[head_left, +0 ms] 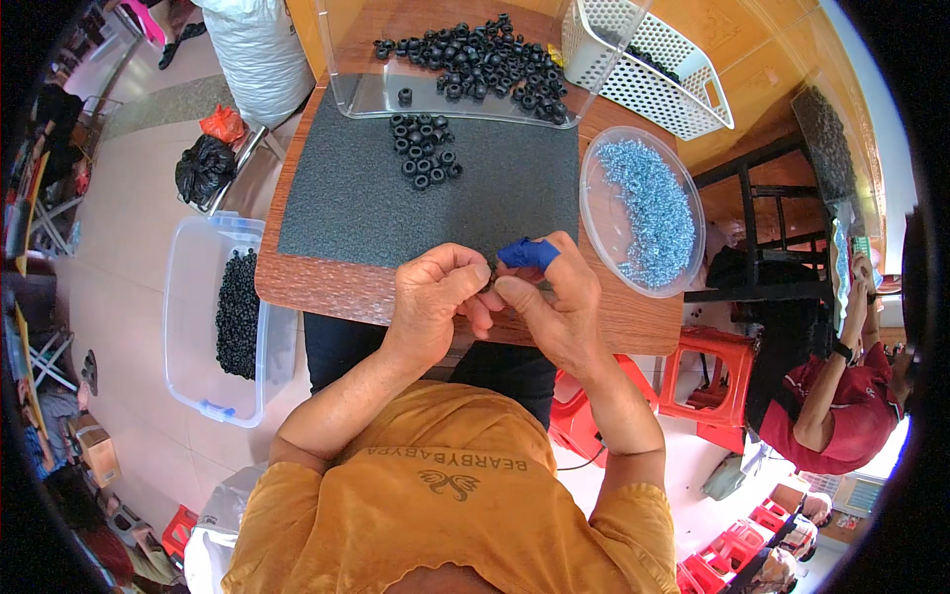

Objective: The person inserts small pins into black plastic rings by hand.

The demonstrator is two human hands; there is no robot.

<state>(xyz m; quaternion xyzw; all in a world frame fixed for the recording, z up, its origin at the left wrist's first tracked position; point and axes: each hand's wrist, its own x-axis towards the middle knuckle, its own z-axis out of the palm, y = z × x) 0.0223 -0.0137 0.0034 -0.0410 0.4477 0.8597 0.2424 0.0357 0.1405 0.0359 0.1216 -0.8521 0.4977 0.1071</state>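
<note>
Head — left fingers (467, 282), right fingers (521, 295), pinching something dark (492, 271)

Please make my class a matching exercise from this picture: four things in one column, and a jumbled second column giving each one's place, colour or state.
Column one
1. Wrap
2. Round tub
3. Basket
4. Rectangular bin

Column two
A. White, with many small holes in its walls
B. To the left of the brown table, with black pieces inside
C. Blue, around a finger of the person's right hand
D. Holds many small light-blue pieces

Right pairs: 1-C, 2-D, 3-A, 4-B
</note>
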